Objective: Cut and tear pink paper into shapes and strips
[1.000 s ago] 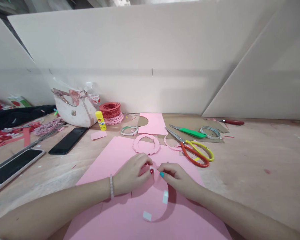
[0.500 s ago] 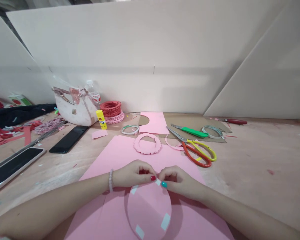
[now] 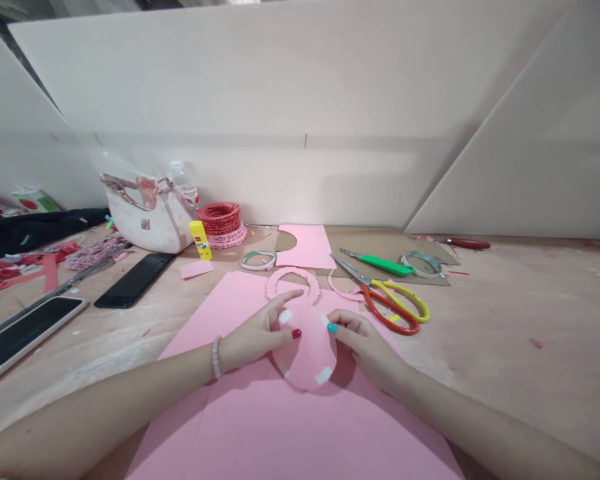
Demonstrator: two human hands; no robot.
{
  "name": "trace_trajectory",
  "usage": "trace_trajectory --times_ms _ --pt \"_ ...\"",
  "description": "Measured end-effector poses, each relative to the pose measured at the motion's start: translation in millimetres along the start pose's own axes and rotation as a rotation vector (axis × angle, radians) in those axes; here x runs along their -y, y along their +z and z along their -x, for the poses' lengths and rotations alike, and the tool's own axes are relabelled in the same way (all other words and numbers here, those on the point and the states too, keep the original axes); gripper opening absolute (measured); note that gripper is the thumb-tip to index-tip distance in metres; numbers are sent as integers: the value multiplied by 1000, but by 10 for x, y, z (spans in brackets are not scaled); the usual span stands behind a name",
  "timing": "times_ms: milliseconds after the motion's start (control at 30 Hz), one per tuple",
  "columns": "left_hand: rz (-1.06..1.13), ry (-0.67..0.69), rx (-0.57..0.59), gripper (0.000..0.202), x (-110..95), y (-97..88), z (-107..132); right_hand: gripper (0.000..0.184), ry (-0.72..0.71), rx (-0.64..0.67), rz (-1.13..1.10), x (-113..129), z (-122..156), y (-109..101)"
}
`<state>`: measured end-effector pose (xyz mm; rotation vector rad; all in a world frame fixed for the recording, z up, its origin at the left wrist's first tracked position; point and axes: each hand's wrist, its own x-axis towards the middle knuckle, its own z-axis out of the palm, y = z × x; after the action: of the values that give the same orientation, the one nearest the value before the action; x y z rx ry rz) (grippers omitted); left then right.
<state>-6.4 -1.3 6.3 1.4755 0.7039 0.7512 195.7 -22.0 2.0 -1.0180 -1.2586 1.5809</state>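
Observation:
A pink paper disc (image 3: 307,357) with several white tape pieces near its rim is held between my hands, over large pink paper sheets (image 3: 260,433). My left hand (image 3: 260,337) grips its left side, the red-nailed thumb lying on top and other fingers behind. At the right edge, my right hand (image 3: 363,340) pinches the disc by a tape piece, its teal-nailed thumb in front. Just beyond lies a pink paper ring (image 3: 275,280) with a ruffled edge, partly covered by the disc and my left fingers.
Orange-and-yellow scissors (image 3: 393,310), a green-handled knife (image 3: 387,265) and tape rolls (image 3: 259,260) lie beyond my hands. A yellow glue stick (image 3: 201,240), stacked red and pink rings (image 3: 221,223), two phones (image 3: 135,280) and a white handbag (image 3: 147,220) are at left. A white panel (image 3: 280,100) stands behind.
The disc has been lifted and moved away from me, toward the ruffled ring. My left hand has shifted from the top edge to its left side; my right thumb is now at the right edge.

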Motion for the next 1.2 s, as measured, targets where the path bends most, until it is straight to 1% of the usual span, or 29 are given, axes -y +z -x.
trace_trajectory --times_ms 33,67,133,167,200,267,300,333,367,433,500,600,667,700,800,867,933,1033,1133,1200 --pt "-78 66 -81 67 27 1 -7 24 -11 33 18 3 4 4" --pt "-189 144 -192 63 46 2 -9 25 -28 51 39 7 7 11" --pt "-463 314 -400 48 55 10 5 25 -57 27 73 23 15 27" --pt "-593 398 -445 37 43 20 22 24 -60 -6 89 31 21 37" --pt "-701 474 -432 25 24 34 42 23 -56 -42 107 39 28 47" --pt "-868 589 -288 7 -25 71 88 23 -38 -87 168 45 50 68" --pt "-941 623 -214 4 -48 92 109 23 -33 -86 208 42 65 79" --pt "-1011 639 -173 6 -68 112 126 23 -35 -73 244 35 81 90" --pt "-1075 643 -161 8 -83 128 138 23 -46 -51 278 22 99 100" --pt "-1151 643 -174 11 -96 147 152 20 -95 2 341 -11 133 118" --pt "-1156 649 -173 13 -91 149 156 14 -163 51 412 -49 159 129" --pt "-1108 679 -138 17 -65 146 156 8 -243 87 527 -86 176 135" --pt "-1080 655 -124 18 -47 153 155 8 -258 91 590 -91 176 138" --pt "-1069 617 -115 19 -43 160 156 9 -261 91 620 -89 175 141" --pt "-1005 446 -81 24 -58 200 163 10 -274 93 688 -73 172 151" --pt "-881 314 -71 26 -87 234 175 11 -292 93 716 -63 172 155" --pt "-710 218 -92 25 -114 266 190 12 -310 93 732 -58 172 156" --pt "-516 150 -125 22 -130 295 206 12 -326 93 748 -55 175 154" --pt "-433 106 -96 24 -129 305 203 12 -340 98 753 -51 184 155" --pt "-414 99 -82 25 -131 311 198 12 -351 97 758 -49 188 159"
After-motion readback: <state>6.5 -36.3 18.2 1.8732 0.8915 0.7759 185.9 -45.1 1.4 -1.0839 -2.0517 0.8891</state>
